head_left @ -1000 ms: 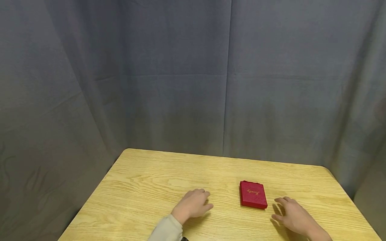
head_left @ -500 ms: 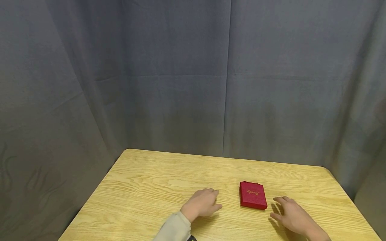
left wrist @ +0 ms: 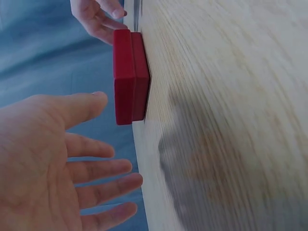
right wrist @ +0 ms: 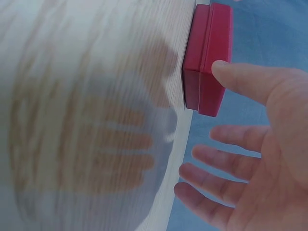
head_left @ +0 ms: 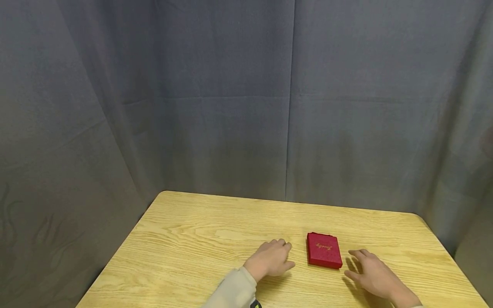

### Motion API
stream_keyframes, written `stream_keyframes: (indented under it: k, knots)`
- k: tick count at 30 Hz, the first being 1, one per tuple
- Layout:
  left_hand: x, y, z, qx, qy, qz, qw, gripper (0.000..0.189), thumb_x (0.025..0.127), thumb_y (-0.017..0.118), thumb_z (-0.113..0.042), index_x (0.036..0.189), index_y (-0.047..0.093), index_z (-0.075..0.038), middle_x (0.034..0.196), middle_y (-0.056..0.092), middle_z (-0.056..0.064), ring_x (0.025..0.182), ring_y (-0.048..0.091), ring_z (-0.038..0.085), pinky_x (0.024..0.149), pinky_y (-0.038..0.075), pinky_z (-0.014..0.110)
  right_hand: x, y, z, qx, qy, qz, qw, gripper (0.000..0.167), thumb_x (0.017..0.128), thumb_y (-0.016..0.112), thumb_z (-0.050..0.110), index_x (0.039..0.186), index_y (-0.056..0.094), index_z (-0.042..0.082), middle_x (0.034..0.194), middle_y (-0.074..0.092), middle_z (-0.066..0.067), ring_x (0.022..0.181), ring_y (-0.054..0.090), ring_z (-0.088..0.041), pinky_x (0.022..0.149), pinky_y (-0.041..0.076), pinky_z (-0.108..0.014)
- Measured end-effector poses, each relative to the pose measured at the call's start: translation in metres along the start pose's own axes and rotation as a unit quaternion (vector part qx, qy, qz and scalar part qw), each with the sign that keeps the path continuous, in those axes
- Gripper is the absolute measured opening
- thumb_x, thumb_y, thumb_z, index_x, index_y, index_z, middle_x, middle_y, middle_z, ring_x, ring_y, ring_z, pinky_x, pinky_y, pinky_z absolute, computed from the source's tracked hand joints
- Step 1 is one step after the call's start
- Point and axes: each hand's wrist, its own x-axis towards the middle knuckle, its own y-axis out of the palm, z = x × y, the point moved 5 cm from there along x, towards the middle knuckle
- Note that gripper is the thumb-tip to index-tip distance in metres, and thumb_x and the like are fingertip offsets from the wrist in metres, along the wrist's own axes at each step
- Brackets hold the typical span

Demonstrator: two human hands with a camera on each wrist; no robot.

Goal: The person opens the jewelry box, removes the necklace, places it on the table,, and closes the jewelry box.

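Note:
A small red jewelry box [head_left: 324,250] with gold lettering lies flat on the wooden table, its lid on. In both wrist views the seam between lid and base shows along the box's sides. My left hand [head_left: 269,258] hovers over the table to the left of the box, fingers spread and holding nothing. To the right of the box, my right hand [head_left: 374,274] is held above the tabletop with the thumb apart from the fingers. In the right wrist view the thumb overlaps the box [right wrist: 214,57], but in the head view a gap separates them.
The pale wooden table [head_left: 185,248] has rounded far corners. Grey curtains [head_left: 223,102] hang behind it and along both sides. Shadows of the hands fall on the tabletop.
My left hand has moved right, closer to the box. The right hand has shifted only slightly, toward the left. The box stays where it was.

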Motion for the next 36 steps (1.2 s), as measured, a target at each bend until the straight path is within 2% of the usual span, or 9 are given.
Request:
stream_keyframes:
  k: [4,8,12,18,24,36]
  knots:
    - [0.006,0.000,-0.004,0.008,-0.003,0.006,0.9999,0.056,0.095,0.051,-0.047,0.137,0.048,-0.010,0.127,0.053,0.001,0.110,0.053,0.016,0.087,0.047,0.030,0.002,0.001,0.001,0.006,-0.001,0.005,1.0000,0.062,0.081,0.072,0.037,0.122,0.055,-0.006,0.114,0.057,-0.020,0.103,0.056,-0.038,0.085,0.046,-0.053]
    - [0.011,0.003,-0.009,0.007,-0.007,0.010,0.9999,0.063,0.096,0.046,-0.049,0.144,0.038,-0.009,0.142,0.042,0.003,0.125,0.045,0.018,0.096,0.042,0.031,0.004,0.002,0.002,0.007,-0.005,0.002,1.0000,0.064,0.082,0.072,0.037,0.124,0.054,-0.008,0.116,0.055,-0.022,0.105,0.055,-0.040,0.085,0.046,-0.053]
    - [0.018,0.006,-0.017,0.005,-0.002,0.007,1.0000,0.065,0.097,0.043,-0.050,0.147,0.032,-0.010,0.150,0.031,0.005,0.130,0.040,0.020,0.100,0.039,0.032,0.005,0.002,0.005,0.001,-0.020,-0.011,0.9997,0.067,0.083,0.071,0.038,0.126,0.052,-0.010,0.120,0.053,-0.025,0.109,0.053,-0.043,0.087,0.044,-0.054]
    - [0.030,0.007,-0.027,0.003,0.000,0.003,1.0000,0.068,0.097,0.040,-0.052,0.150,0.027,-0.012,0.153,0.025,0.002,0.131,0.038,0.018,0.100,0.038,0.030,0.008,0.002,0.010,0.001,-0.021,-0.020,0.9996,0.070,0.083,0.071,0.038,0.129,0.049,-0.010,0.128,0.048,-0.029,0.116,0.047,-0.046,0.089,0.042,-0.057]
    - [0.039,0.008,-0.033,0.008,-0.005,0.008,0.9999,0.067,0.097,0.039,-0.052,0.151,0.024,-0.015,0.154,0.021,0.000,0.132,0.036,0.017,0.101,0.037,0.031,0.012,0.001,0.015,0.000,-0.044,-0.038,0.9983,0.071,0.080,0.074,0.032,0.129,0.048,-0.012,0.130,0.046,-0.031,0.116,0.047,-0.047,0.090,0.042,-0.057]
    - [0.050,0.013,-0.040,0.008,-0.021,0.017,0.9996,0.068,0.095,0.043,-0.052,0.151,0.023,-0.019,0.155,0.018,-0.004,0.132,0.036,0.015,0.100,0.037,0.031,0.020,0.005,0.020,0.010,-0.055,-0.040,0.9977,0.074,0.078,0.077,0.027,0.133,0.045,-0.011,0.138,0.038,-0.032,0.118,0.045,-0.048,0.091,0.041,-0.056]
